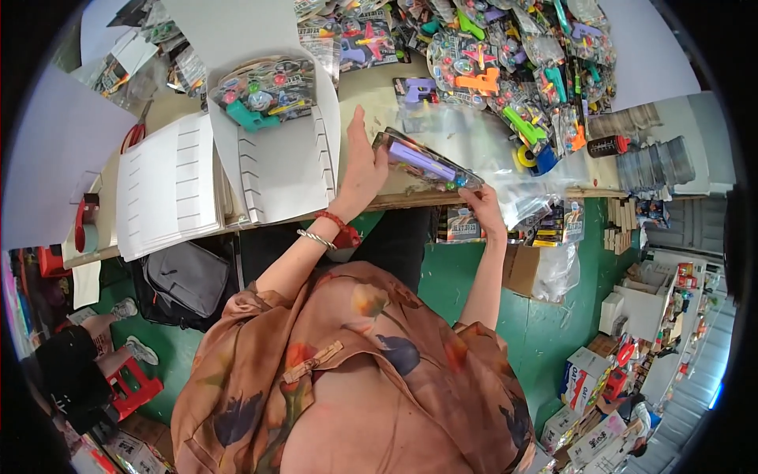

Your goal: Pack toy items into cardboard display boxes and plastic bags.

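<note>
Toy pack (426, 162), a flat glossy clear-plastic package with a purple elongated toy sealed inside, is held between both hands just above the near edge of the tabletop (371, 87). The left hand (359, 170) is pressed flat against the pack's left end, fingers extended upward and thumb behind it. The right hand (482, 205) is clamped on the pack's lower right end, fingers curled around the edge. The hands are apart, one at each end of the pack. A red bead bracelet (335, 223) and a silver metal bangle (317, 238) are worn on the left wrist.

A loose, crinkled transparent plastic bag (505, 170) is spread on the tabletop directly behind the pack and hangs over the near edge. A dense heap of similar blister-packed toys (513, 71), in orange, green, purple and blue plastic, is piled toward the far right corner. A white cardboard sheet (276, 158) with slotted edges lies left of the left hand, and one toy pack with a teal piece (264, 91) rests on it. A stack of white slotted cards (167, 186) lies toward the left edge.

A grey fabric bag (185, 276) is stowed below the tabletop, on the left. An open brown cardboard box (525, 268) with a plastic liner stands on the green floor (553, 332) under the right part.
</note>
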Available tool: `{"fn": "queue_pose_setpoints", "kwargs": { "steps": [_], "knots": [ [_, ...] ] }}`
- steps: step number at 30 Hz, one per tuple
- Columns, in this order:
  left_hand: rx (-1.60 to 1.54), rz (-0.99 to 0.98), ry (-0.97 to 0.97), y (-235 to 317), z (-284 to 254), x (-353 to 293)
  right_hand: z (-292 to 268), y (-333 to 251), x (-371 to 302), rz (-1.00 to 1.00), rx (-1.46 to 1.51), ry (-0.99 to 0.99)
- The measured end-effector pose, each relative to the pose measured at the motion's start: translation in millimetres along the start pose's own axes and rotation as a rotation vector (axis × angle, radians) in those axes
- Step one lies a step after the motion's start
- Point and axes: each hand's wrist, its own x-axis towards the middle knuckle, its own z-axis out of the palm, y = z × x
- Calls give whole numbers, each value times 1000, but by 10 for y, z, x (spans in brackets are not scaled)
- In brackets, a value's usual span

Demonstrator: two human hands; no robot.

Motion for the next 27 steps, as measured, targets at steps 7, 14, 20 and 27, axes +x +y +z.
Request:
{"fn": "queue_pose_setpoints", "kwargs": {
  "steps": [7, 14, 20, 27],
  "knots": [
    [-72, -141, -137, -291, -49, -211, 576, 164, 61, -340, -58, 411],
    [-268, -96, 31, 531, -898, 181, 974, -744, -68, -684, 25, 690],
    [-548, -241, 452, 37, -1502, 409, 1716, -2152, 222, -1121, -518, 432],
    [-819, -559, 583, -990, -1423, 306, 2345, -2495, 619, -1253, -918, 145]
  ]
}}
